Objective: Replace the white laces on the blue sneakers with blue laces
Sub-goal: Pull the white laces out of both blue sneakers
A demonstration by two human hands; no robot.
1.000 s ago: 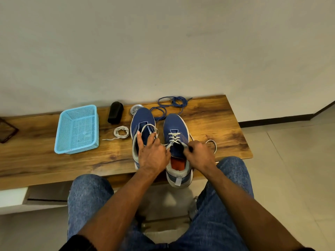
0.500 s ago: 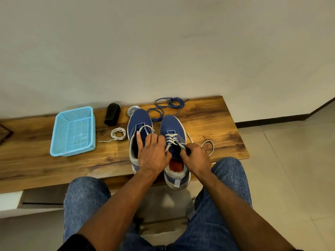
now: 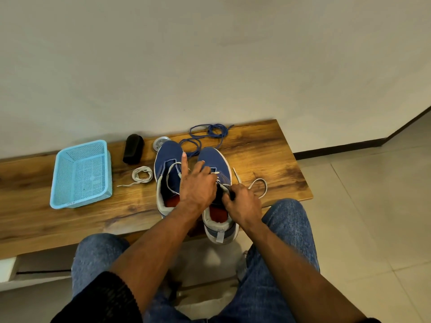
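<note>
Presently, head view: both blue sneakers stand side by side on the wooden bench [image 3: 268, 145], toes toward the wall. My left hand [image 3: 198, 185] rests over the right sneaker [image 3: 215, 159], forefinger straight, holding nothing I can confirm. My right hand [image 3: 242, 201] pinches the white lace [image 3: 258, 185] at its eyelets. The left sneaker [image 3: 166, 157] has a loose lace. Blue laces [image 3: 207, 134] lie behind the toes; a coiled white lace [image 3: 141, 174] lies beside the light-blue basket [image 3: 80, 173], which holds nothing visible.
</note>
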